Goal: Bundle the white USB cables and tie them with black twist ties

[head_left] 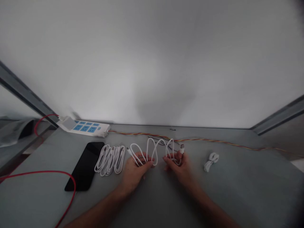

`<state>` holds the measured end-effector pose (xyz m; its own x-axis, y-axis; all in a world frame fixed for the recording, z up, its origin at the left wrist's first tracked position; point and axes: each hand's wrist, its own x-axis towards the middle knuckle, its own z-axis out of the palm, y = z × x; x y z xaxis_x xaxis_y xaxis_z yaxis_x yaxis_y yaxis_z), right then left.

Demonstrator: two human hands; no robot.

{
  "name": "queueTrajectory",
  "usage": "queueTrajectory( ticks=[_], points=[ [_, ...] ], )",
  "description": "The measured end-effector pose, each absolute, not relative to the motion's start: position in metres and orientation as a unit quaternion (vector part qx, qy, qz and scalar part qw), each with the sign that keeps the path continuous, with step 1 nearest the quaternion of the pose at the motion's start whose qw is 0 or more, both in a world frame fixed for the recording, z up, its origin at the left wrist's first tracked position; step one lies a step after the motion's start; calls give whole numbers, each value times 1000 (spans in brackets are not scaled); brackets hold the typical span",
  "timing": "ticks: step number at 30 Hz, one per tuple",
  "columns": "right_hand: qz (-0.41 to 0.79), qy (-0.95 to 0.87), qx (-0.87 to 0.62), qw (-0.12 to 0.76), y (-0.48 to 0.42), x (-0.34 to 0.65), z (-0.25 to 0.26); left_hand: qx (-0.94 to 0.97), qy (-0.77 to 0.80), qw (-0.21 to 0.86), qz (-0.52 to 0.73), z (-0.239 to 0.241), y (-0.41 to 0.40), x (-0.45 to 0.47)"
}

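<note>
A white USB charging cable stretches in loose loops between my two hands over the grey table. My left hand is closed on it, thumb pressed against the fingers, with a small plug end poking out at the upper left. My right hand pinches the other side of the cable, and the wide USB plug stands up by its fingers. Left of my left hand lie several coiled white cables side by side. Farther right, apart from my right hand, rests one tied white cable bundle.
A black phone lies at the left, with a red cable across its lower end. Behind it sits a white power strip holding a plugged-in charger. Twisted coloured wires run along the white back wall. Dark tie scraps lie near the hands.
</note>
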<state>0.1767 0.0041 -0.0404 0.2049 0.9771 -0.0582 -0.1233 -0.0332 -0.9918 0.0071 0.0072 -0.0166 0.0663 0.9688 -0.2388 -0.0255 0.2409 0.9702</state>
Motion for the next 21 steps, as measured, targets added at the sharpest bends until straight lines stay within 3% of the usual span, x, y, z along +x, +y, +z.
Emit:
queueTrajectory(
  ticks=[21],
  points=[
    [509,-437,-539,511,6,176,-43,483,537,580,376,-13,7,7]
  ],
)
